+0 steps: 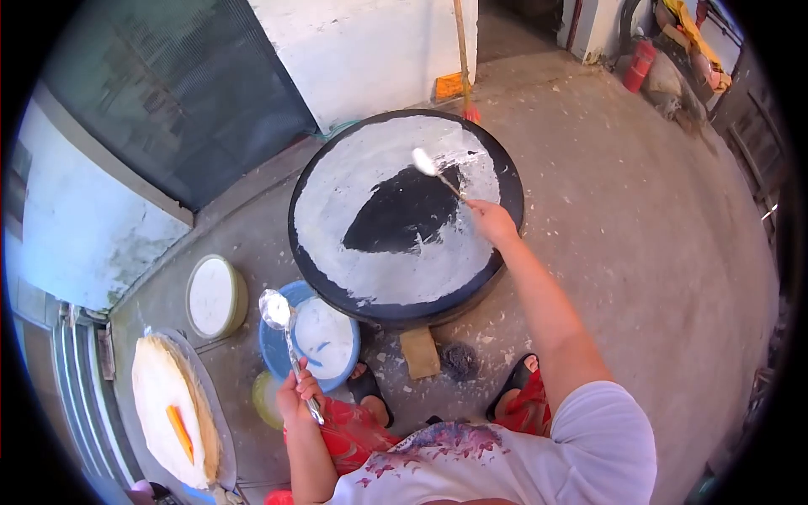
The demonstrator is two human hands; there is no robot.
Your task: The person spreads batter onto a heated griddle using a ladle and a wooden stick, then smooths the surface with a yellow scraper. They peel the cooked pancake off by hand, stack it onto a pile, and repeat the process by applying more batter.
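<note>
My right hand (491, 222) is closed round the handle of a thin stick-like spreader (427, 163) with a white, batter-coated head, held over the big round black griddle (511, 178). White batter (337, 185) covers most of the griddle in a wide ring, with a bare dark patch in its middle. In my left hand (300, 394) is a metal ladle (291, 337), its bowl coated white and raised over the rim of a blue basin (268, 343). That basin holds white batter (324, 332).
Left of the basin stands a pale bucket (239, 305) of white stuff. A stack of thin round sheets (156, 412) lies at lower left, an orange strip (179, 433) on top. Beyond the griddle a broom (470, 109) leans by the wall. A red cylinder (640, 66) stands at upper right.
</note>
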